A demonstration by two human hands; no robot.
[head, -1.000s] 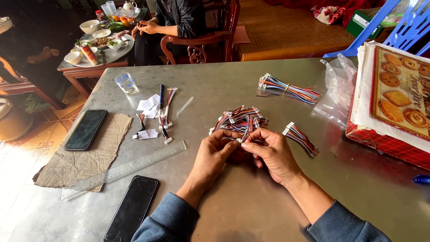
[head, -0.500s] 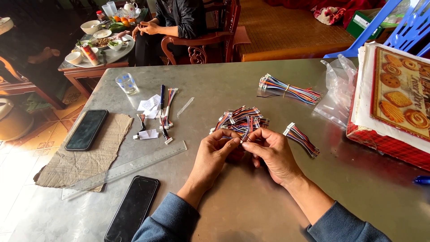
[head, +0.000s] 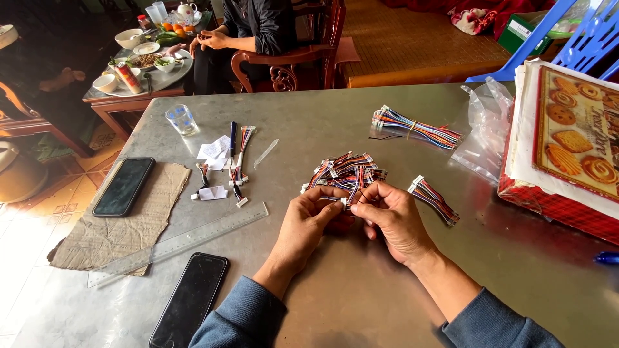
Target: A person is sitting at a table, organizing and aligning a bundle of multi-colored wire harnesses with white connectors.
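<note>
Left hand and right hand pinch one thin striped wire lead (white plug ends); loose heap beyond on dull steel table.

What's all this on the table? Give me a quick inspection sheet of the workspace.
Surface: grey metal table, scuffed.
Job's things: pile of short multicoloured wire harnesses; one harness piece between both hands.
Clutter: two dark phones, clear ruler, cloth mat, glass, paper scraps, plastic bag, biscuit tin.
Grips: left hand and right hand pinch the piece together.
Cables: tied bundle, small bundle, loose harnesses.
Surroundings: seated person, side table with dishes, blue chair.
</note>
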